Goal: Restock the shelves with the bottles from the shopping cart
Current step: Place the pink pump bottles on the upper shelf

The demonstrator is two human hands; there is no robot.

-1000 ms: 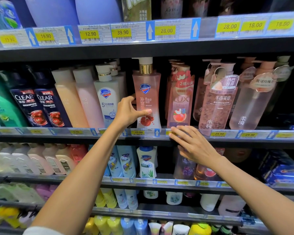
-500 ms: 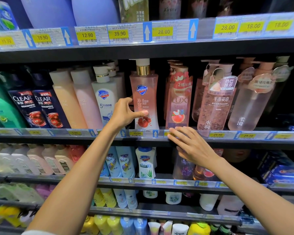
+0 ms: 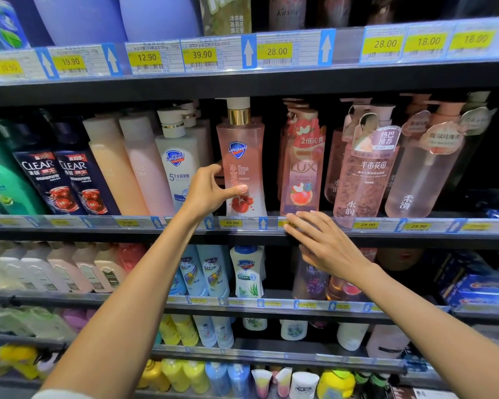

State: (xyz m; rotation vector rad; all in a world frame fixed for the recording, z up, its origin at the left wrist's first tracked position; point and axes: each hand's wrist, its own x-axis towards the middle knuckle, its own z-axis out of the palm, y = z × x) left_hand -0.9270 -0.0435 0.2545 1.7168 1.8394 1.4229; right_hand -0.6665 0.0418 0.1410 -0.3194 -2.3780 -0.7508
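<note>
A pink Safeguard pump bottle with a gold collar stands upright at the front of the middle shelf. My left hand grips its lower left side, thumb across the label and fingers curled behind. My right hand lies flat with straight fingers on the shelf's front rail, just below a pink LUX bottle. The shopping cart is out of view.
White Safeguard pump bottles stand close on the left of the pink one, then peach bottles and dark CLEAR bottles. Pale pink pump bottles fill the right. Shelves above and below are packed; blue boxes sit lower right.
The view has shifted slightly. My left hand keeps its grip on the pink Safeguard bottle and my right hand stays on the shelf rail; nothing else has visibly moved.
</note>
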